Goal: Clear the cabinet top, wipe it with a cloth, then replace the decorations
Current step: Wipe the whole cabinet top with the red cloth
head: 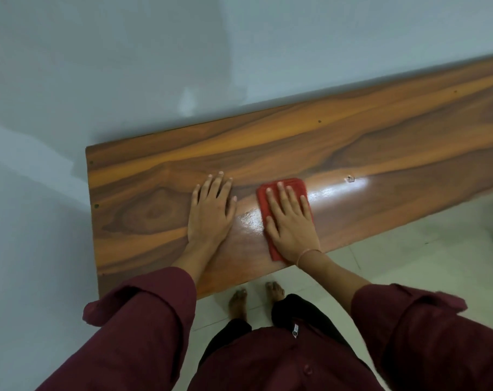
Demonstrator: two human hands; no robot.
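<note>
Right hand (291, 221): flat, fingers straight and spread, palm pressing down on the red cloth (296, 183). No pinch and no curl, it just presses. Thin band on that wrist (307, 253).

Left hand (210, 214): also flat and open, palm down on bare wood just beside the cloth, holding nothing. Reads as a brace.

The cloth sits mid-depth on the cabinet top (352, 142), near the front edge, folded into a rough rectangle. It sticks out past the fingertips and below the wrist.

Handling, my read:
- Soft, limp and light, with no stiffness, so it bunches if pushed from one corner.
- Drive it with the full palm as it is now. To lift or refold, pinch a free edge, far side or the bit under the wrist.
- Glossy patch (332, 190) right of the cloth suggests it's damp. It could also be glare.
- The top is smooth, lacquered-looking wood grain, likely slick where wet. The bracing hand may slide.

Counts:
- Cloths: 1
- Hands: 2, both on the top
- Cabinet tops: 1, running out of frame to the right
- Decorations in view: 0, so clearing looks done and wiping is the step in hand
- Small chip or mark (349, 179): 1, right of the cloth
- Bare feet (238, 303) on the tiled floor (408, 249): 2
</note>
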